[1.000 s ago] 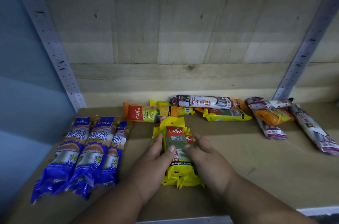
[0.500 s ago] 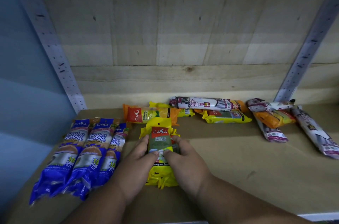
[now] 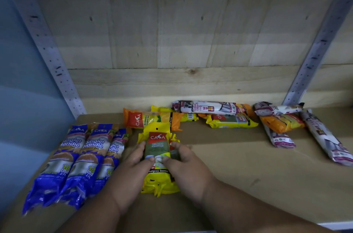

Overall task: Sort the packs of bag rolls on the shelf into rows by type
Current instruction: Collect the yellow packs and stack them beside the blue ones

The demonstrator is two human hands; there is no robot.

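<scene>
A yellow CASA pack (image 3: 158,156) lies lengthwise on the shelf board (image 3: 238,171), just right of three blue Singlet Handle packs (image 3: 76,160) laid side by side. My left hand (image 3: 131,166) and my right hand (image 3: 183,166) press on it from either side, thumbs meeting on top. Further back lie an orange CASA pack (image 3: 150,118), another yellow pack (image 3: 232,121), and a white drawstring-bag pack (image 3: 206,107). At the right sit an orange pack (image 3: 282,123) and white-purple packs (image 3: 328,139), crossing each other.
A wooden back wall (image 3: 181,42) closes the shelf. Perforated metal uprights stand at the left (image 3: 51,57) and right (image 3: 313,57) rear corners. A blue side panel (image 3: 23,99) bounds the left. The shelf's front edge (image 3: 334,225) shows at the lower right.
Both hands have slid the yellow pack leftward along the shelf, bringing it close beside the blue packs. The other packs have not moved.
</scene>
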